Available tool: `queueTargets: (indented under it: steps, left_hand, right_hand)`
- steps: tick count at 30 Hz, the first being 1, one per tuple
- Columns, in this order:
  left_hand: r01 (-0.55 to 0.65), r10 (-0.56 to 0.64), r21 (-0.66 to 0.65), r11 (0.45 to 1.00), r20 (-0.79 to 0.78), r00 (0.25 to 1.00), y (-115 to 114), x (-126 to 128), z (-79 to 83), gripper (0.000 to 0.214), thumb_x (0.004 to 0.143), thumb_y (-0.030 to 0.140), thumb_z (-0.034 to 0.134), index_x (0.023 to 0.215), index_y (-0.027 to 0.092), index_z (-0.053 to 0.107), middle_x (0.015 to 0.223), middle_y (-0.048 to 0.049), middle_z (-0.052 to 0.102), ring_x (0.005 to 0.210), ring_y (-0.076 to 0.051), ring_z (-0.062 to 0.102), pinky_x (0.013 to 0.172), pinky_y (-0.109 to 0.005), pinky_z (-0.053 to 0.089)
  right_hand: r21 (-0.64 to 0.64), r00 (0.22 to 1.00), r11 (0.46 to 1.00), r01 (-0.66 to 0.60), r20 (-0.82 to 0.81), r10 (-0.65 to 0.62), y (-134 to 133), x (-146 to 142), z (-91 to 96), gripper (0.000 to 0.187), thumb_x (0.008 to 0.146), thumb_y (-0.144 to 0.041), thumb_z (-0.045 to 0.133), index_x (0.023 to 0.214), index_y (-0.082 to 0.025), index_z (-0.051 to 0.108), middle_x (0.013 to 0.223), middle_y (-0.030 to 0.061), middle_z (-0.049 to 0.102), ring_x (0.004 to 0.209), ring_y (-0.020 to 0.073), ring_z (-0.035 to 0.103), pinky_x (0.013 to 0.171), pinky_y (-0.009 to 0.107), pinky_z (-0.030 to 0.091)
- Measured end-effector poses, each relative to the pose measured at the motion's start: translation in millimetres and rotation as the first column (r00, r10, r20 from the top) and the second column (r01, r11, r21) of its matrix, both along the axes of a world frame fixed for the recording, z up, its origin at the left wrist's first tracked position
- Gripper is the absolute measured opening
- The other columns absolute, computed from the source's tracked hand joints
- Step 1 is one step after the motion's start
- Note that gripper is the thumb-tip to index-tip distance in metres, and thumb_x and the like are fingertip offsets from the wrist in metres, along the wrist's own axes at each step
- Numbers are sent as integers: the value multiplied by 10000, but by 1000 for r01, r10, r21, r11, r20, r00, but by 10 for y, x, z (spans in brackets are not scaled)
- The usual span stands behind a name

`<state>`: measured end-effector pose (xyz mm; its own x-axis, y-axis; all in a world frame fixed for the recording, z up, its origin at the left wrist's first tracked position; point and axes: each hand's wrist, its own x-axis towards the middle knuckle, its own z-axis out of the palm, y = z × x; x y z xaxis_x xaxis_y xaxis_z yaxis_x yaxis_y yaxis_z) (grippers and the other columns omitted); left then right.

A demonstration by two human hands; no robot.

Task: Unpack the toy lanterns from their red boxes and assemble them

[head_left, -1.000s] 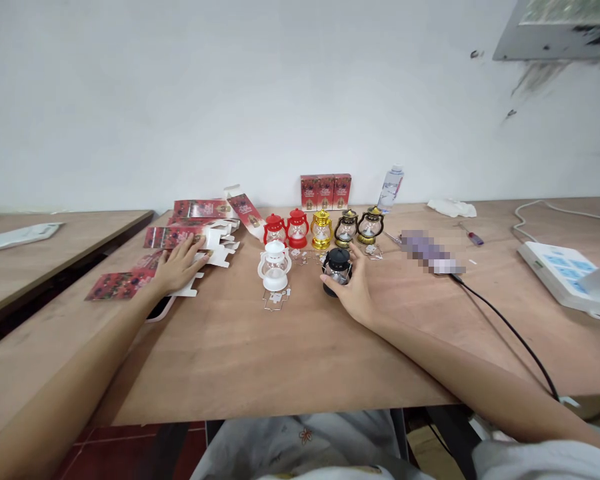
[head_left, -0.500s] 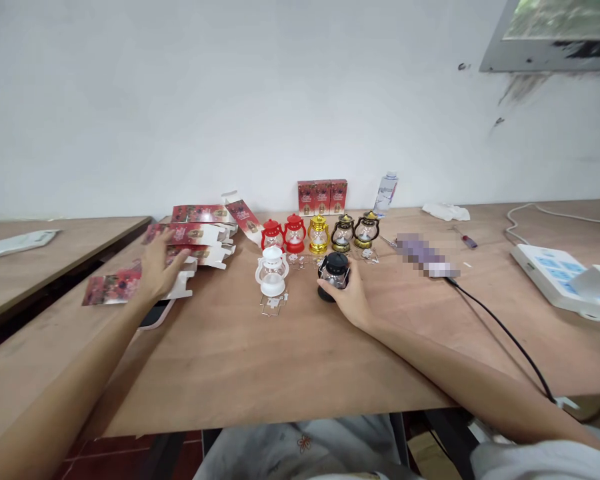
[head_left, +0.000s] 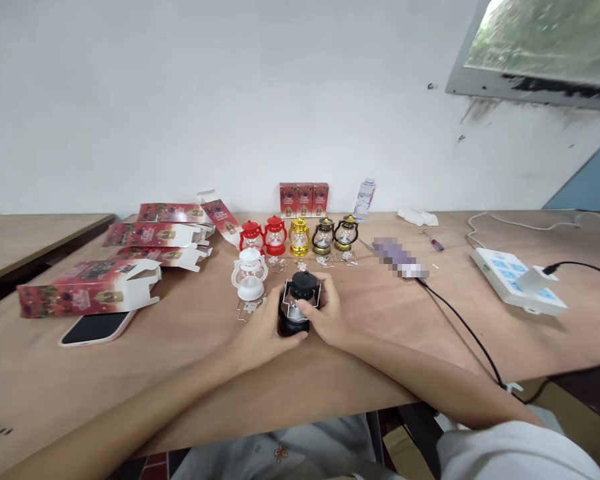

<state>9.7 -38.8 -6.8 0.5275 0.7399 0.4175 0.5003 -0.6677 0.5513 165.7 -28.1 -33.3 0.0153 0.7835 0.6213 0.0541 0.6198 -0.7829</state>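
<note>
A small black lantern [head_left: 304,285] with a clear globe stands upright between both hands, near the middle of the table. My left hand [head_left: 264,333] is closed round its left side and base. On the other side my right hand [head_left: 327,313] grips it, the thumb lying on a bent wire piece across the lantern's front. Just left of it stands a white lantern [head_left: 251,275], a wire handle and small parts [head_left: 250,308] lying before it. Behind are two red lanterns [head_left: 275,235], a gold one [head_left: 299,237] and two bronze-black ones [head_left: 323,236], several with wire pieces in front.
Red printed cartons [head_left: 87,288] lie at the left, one overlapping a phone [head_left: 99,328]. Three small red boxes [head_left: 304,199] and a bottle [head_left: 365,199] stand by the wall. At the right are a blurred purple object [head_left: 397,257], a screwdriver [head_left: 436,245] and a power strip [head_left: 515,277].
My left hand has left the cartons and come to the black lantern. The lantern, in my right hand, is nearer me, with a wire piece now across its front. The view has turned right.
</note>
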Motion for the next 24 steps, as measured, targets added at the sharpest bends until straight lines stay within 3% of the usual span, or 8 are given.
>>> queueTargets:
  steps: [3, 5, 7, 9, 12, 15, 20, 24]
  left_hand:
    - [-43, 49, -78, 996, 86, 995, 25, -6, -46, 734, 691, 320, 687, 1307, 248, 295, 1197, -105, 582, 1080, -285, 595, 856, -426, 524]
    - [-84, 96, -83, 993, 148, 984, 37, -57, -41, 668, 715, 334, 656, 1286, 240, 323, 1154, -95, 606, 1022, -270, 620, 809, -404, 533]
    - [-137, 147, -67, 988, 182, 972, 47, -117, -19, 612, 734, 343, 623, 1270, 233, 348, 1101, -88, 626, 963, -260, 637, 765, -385, 536]
    - [-188, 188, -11, 982, 168, 968, 56, -169, 7, 608, 727, 353, 617, 1267, 240, 361, 1092, -86, 629, 974, -269, 633, 771, -391, 530]
    - [-235, 225, 79, 969, 120, 967, 74, -215, 31, 620, 722, 379, 619, 1275, 252, 367, 1139, -86, 610, 1046, -279, 607, 838, -406, 514]
    - [-252, 237, 150, 956, 108, 965, 98, -232, 34, 589, 735, 387, 602, 1263, 236, 391, 1175, -96, 591, 1075, -275, 591, 872, -403, 501]
    - [-260, 243, 260, 930, 96, 965, 120, -257, 40, 517, 740, 365, 592, 1212, 223, 438, 1063, -87, 615, 961, -248, 612, 821, -378, 511]
    - [-310, 276, 247, 918, 161, 947, 107, -275, 74, 468, 774, 396, 582, 1187, 238, 431, 947, -41, 629, 846, -210, 633, 740, -330, 519]
  right_hand:
    - [101, 996, 994, 36, 74, -44, 5, -7, -22, 501, 791, -395, 626, 1194, -235, 373, 1116, 86, 587, 1015, 193, 610, 844, 345, 519]
    - [244, 986, 966, 91, 114, -122, 15, -3, -5, 556, 784, -399, 635, 1232, -236, 349, 1220, 119, 509, 1148, 224, 536, 927, 408, 482]
    - [388, 956, 911, 141, 185, -227, 8, 7, 32, 552, 745, -414, 676, 1193, -240, 403, 1257, 123, 452, 1212, 253, 472, 975, 460, 440]
    - [450, 907, 876, 170, 276, -318, -17, 18, 76, 462, 735, -405, 691, 1111, -240, 478, 1245, 113, 437, 1209, 261, 458, 977, 474, 431]
    - [438, 849, 871, 225, 350, -395, -59, 25, 119, 262, 789, -351, 648, 1000, -229, 551, 1171, 102, 453, 1137, 240, 487, 928, 439, 459]
    - [446, 818, 866, 224, 397, -416, -66, 22, 125, 106, 836, -315, 603, 878, -219, 585, 964, 64, 504, 939, 188, 544, 817, 366, 487]
    - [483, 813, 864, 143, 440, -381, -37, 34, 131, 127, 857, -318, 569, 809, -202, 553, 832, 41, 513, 839, 174, 540, 740, 327, 474]
    - [447, 835, 886, 120, 437, -334, -15, 75, 168, 118, 871, -272, 517, 776, -209, 485, 802, 29, 512, 790, 163, 531, 715, 321, 458]
